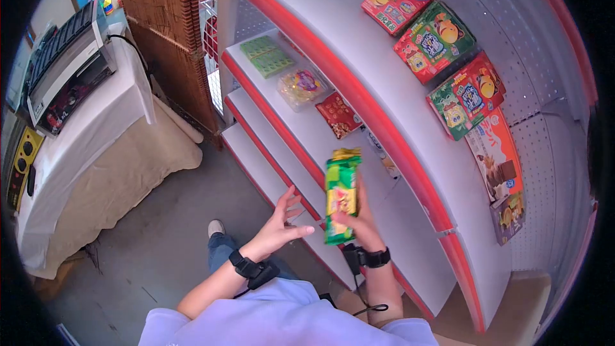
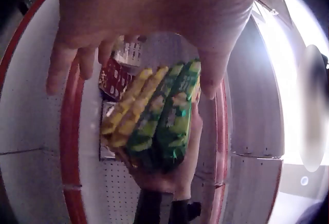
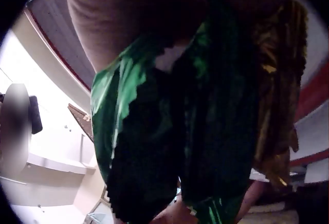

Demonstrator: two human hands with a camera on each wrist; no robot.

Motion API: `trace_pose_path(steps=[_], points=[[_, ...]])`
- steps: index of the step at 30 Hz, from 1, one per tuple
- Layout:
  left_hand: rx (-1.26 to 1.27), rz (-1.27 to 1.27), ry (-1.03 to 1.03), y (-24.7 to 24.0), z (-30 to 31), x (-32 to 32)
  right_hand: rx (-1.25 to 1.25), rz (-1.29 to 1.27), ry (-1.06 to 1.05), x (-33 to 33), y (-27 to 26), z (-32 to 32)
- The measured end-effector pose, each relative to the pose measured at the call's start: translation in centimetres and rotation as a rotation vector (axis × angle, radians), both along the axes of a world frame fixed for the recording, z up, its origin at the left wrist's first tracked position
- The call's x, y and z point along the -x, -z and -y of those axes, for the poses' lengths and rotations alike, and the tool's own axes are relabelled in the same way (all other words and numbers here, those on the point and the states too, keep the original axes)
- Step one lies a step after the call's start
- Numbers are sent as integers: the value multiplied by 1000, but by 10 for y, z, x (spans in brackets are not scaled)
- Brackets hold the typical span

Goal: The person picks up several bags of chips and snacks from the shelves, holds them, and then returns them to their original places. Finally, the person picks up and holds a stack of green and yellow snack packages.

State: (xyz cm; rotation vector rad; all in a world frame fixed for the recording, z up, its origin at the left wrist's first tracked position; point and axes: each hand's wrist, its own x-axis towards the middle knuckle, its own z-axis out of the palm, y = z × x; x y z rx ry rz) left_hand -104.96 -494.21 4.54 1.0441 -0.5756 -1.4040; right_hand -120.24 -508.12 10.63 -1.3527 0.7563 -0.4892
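My right hand (image 1: 366, 225) grips a bunch of snack packets, its thumb across the front green packet (image 1: 341, 195). In the left wrist view the bunch fans out as two green packets (image 2: 175, 124) beside two yellow packets (image 2: 134, 108), with the right hand around their lower ends. Crimped green wrappers (image 3: 218, 116) and a gold wrapper (image 3: 277, 90) fill the right wrist view, dark and close. Just left of the bunch, my left hand (image 1: 275, 229) has its fingers spread and thumb out, holding nothing.
White shelves with red edges (image 1: 359, 93) rise in front and to the right. Boxed snacks (image 1: 435, 41) line the upper shelf; a clear tub (image 1: 302, 87) and a red bag (image 1: 338, 115) sit lower. At left stands a cloth-covered table (image 1: 122, 147) with a boxed appliance (image 1: 70, 83).
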Motion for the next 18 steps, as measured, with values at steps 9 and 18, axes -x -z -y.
trace_pose_path(steps=[9, 18], points=[[21, -268, -71, -26, -14, -3, -89, -55, -328, -30, -3, -38], [-96, -668, -66, -7, -40, -16, 155, -241, -729, -30, 4, -32]])
